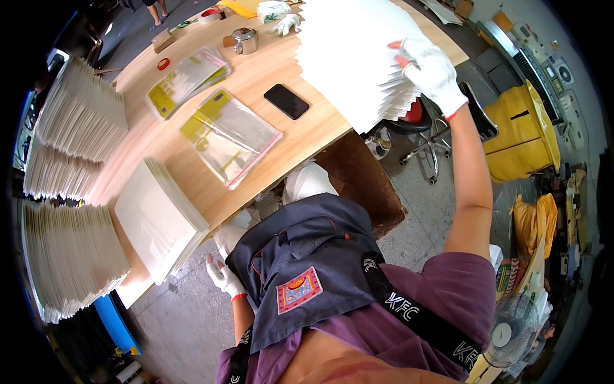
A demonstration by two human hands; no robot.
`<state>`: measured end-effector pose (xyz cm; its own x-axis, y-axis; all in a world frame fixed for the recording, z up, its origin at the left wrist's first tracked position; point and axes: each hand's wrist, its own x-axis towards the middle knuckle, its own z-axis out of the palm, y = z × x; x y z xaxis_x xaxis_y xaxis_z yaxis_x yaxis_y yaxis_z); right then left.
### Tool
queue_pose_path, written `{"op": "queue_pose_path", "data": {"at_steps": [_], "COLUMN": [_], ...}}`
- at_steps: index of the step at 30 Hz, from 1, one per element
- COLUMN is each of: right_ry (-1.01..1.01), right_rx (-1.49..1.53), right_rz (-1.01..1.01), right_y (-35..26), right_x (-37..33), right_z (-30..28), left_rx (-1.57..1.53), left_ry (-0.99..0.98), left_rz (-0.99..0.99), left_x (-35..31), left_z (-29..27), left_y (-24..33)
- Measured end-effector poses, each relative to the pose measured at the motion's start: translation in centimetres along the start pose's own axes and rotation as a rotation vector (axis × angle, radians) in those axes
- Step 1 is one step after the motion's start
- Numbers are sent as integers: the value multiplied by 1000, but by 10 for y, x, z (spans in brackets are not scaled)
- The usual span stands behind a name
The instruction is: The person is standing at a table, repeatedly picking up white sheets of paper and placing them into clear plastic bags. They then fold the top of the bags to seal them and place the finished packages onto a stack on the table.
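My right hand (433, 73), in a white glove with bare fingertips, is at the right side of a large fanned stack of white sheets (358, 57). Its thumb and forefinger stretch apart over the top sheet, and I see nothing held between them. My left hand (225, 278), gloved the same way, hangs low beside my dark apron (300, 256), its fingers loosely spread and holding nothing. Closest to it is a squared white stack (157, 221) at the table's near left corner. Two piles of clear, yellow-green printed plastic bags (224, 137) (185, 80) lie mid-table, near a black phone (286, 101).
Tall paper stacks (73, 256) (83, 109) line the left side of the wooden table (256, 77). A metal pot (245, 41), tape roll (210, 15) and spare glove (286, 24) sit at the far edge. Swivel chair (428, 144), yellow bin (521, 134) and fan (511, 329) stand right.
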<state>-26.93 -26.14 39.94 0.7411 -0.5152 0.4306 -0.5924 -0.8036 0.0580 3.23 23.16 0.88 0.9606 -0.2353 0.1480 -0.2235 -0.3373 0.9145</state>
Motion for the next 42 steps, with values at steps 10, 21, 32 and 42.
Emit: {"op": "queue_pose_path", "data": {"at_steps": [10, 21, 32, 42], "right_ry": [424, 288, 323, -620], "right_rx": [0, 1558, 1702, 2292], "right_rz": [-266, 999, 863, 973], "right_y": [39, 63, -3, -113], "right_x": [-24, -85, -78, -156], "right_z": [32, 62, 37, 183], "left_rx": [297, 762, 823, 525], "left_ry": [-455, -588, -557, -568], "left_rz": [545, 652, 449, 500], "left_x": [28, 124, 148, 161], "left_z": [65, 174, 182, 171], "left_y": [112, 156, 162, 123]}}
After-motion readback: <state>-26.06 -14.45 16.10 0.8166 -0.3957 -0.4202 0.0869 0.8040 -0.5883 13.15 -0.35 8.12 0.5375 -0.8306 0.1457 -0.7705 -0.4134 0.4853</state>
